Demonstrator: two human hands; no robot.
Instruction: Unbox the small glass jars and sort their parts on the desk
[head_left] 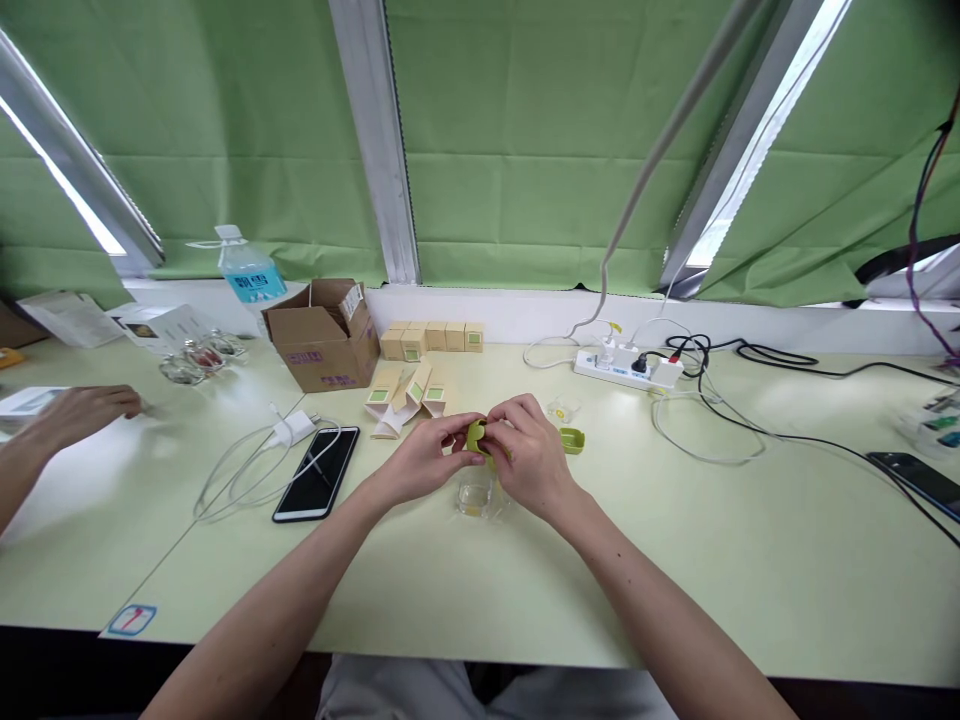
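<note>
Between the fingertips of both hands is a small olive-green plastic case, held above the table. My left hand pinches it from the left, thumb below and fingers above. My right hand grips its right side, and its fingers hide part of the case. Just under the hands lies a clear plastic piece. Right of my right hand sits another green case part, hollow side up, with a small clear plastic bag behind it. What is inside the held case cannot be made out.
Opened small cartons lie before a row of closed boxes. A brown cardboard box, phone, white charging cable, power strip and bottle stand around. Another person's hand rests at the left.
</note>
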